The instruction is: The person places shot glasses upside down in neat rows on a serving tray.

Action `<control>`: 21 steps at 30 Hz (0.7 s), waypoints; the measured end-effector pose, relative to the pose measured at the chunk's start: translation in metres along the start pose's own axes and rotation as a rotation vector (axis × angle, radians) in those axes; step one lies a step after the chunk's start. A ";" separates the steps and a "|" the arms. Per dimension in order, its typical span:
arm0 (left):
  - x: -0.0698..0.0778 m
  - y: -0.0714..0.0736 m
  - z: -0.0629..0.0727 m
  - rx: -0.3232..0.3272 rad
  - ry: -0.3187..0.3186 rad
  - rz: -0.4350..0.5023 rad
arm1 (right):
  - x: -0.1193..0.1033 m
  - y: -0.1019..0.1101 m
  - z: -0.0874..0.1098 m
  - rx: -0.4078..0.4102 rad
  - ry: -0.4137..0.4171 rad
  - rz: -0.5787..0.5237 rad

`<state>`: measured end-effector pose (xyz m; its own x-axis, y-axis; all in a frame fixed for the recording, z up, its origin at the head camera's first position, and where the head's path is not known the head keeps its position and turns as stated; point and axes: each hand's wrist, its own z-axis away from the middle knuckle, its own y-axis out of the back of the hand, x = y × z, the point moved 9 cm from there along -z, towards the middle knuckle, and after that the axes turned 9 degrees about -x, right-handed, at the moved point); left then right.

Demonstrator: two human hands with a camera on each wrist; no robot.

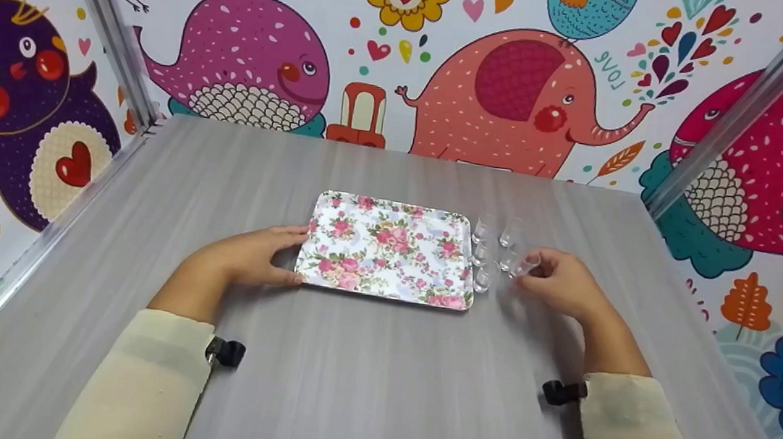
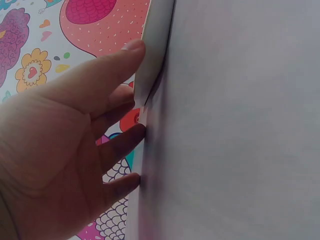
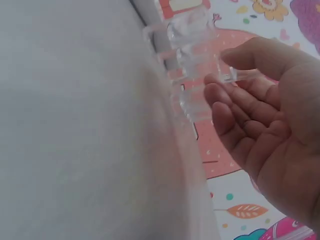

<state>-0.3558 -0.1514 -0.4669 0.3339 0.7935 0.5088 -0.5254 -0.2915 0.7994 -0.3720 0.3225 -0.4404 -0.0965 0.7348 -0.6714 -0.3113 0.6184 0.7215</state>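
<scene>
A white rectangular tray (image 1: 388,248) with a pink rose print lies on the table. My left hand (image 1: 260,255) is at its left side, thumb by the near corner and fingertips along the edge. In the left wrist view, the thumb (image 2: 131,50) touches the tray's pale side (image 2: 155,45) and the other fingers are spread, fairly straight. My right hand (image 1: 563,285) pinches a small clear shot glass (image 1: 525,265) between thumb and fingers, tilted. Several similar shot glasses (image 1: 482,278) stand close together between the tray and this hand; the right wrist view shows clear glasses (image 3: 192,60) beyond the fingertips.
The grey wood-grain table (image 1: 374,385) extends around the tray. Behind it rises a wall (image 1: 387,52) printed with cartoon animals, with metal posts (image 1: 110,23) at the corners. Black wrist mounts (image 1: 226,353) sit by both cream sleeves (image 1: 134,381).
</scene>
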 end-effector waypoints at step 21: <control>0.002 0.000 -0.001 0.005 -0.010 -0.023 | -0.083 -0.028 -0.018 0.073 0.134 -0.253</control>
<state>-0.3560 -0.1496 -0.4665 0.3541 0.7946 0.4931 -0.5134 -0.2756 0.8127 -0.3726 0.2391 -0.4083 -0.1501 0.5142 -0.8444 -0.2731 0.7993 0.5353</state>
